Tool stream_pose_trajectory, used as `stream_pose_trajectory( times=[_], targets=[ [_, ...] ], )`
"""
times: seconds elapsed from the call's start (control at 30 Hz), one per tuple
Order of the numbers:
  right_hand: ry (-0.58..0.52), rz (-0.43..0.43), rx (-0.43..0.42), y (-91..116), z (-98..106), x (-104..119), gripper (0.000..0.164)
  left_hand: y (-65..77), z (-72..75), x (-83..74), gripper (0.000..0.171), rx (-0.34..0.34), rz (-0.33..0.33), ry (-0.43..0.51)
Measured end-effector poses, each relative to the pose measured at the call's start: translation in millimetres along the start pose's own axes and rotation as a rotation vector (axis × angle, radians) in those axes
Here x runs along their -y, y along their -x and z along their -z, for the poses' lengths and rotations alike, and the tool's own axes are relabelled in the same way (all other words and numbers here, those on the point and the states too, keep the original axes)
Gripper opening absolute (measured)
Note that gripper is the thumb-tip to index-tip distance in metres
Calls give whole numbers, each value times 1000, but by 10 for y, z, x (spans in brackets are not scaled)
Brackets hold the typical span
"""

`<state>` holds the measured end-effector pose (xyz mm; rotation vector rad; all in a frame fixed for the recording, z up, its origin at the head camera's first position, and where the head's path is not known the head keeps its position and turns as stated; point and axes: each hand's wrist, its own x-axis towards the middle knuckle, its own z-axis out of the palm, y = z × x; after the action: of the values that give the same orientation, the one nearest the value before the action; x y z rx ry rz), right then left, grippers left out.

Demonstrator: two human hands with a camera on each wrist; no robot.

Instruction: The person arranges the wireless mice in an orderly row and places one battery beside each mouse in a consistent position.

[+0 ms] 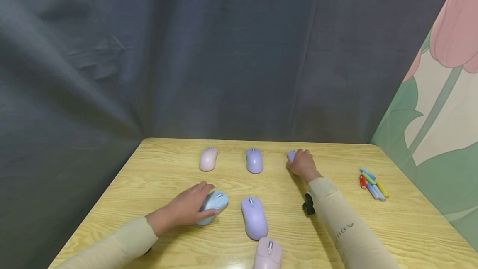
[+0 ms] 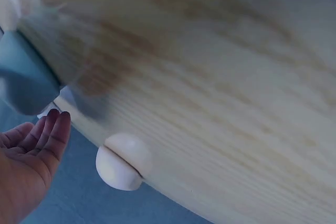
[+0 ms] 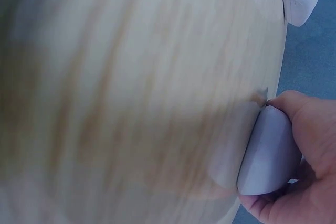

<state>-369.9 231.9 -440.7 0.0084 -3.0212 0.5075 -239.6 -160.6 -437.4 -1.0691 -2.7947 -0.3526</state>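
Observation:
My left hand reaches over a light blue computer mouse, thumb on the near side and fingers on the far side. In the left wrist view its fingers are nearly straight, and a gap shows between them and the blue mouse. At the far right of the row, my right hand holds a small purple mouse, mostly covered in the head view. The right wrist view shows thumb and fingers gripping this mouse by its opposite ends, low at the table surface.
A pink mouse and a purple mouse stand in the back row. Nearer lie a larger purple mouse and a pink mouse. Several coloured battery-like cylinders lie on the right of the wooden table.

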Motion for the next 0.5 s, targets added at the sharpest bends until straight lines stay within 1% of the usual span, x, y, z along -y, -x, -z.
stream_pose_trajectory(
  times=[0.13,0.27,0.5],
  targets=[
    [1,-7,0,2,1,-11,59,-5,-40,-15,76,23,-13,-21],
    [1,-10,5,-1,-4,-13,60,-8,-67,-30,76,18,-22,-46],
    [-13,-9,-2,5,10,6,60,-27,-87,-44,72,17,-37,-47]
  ],
)
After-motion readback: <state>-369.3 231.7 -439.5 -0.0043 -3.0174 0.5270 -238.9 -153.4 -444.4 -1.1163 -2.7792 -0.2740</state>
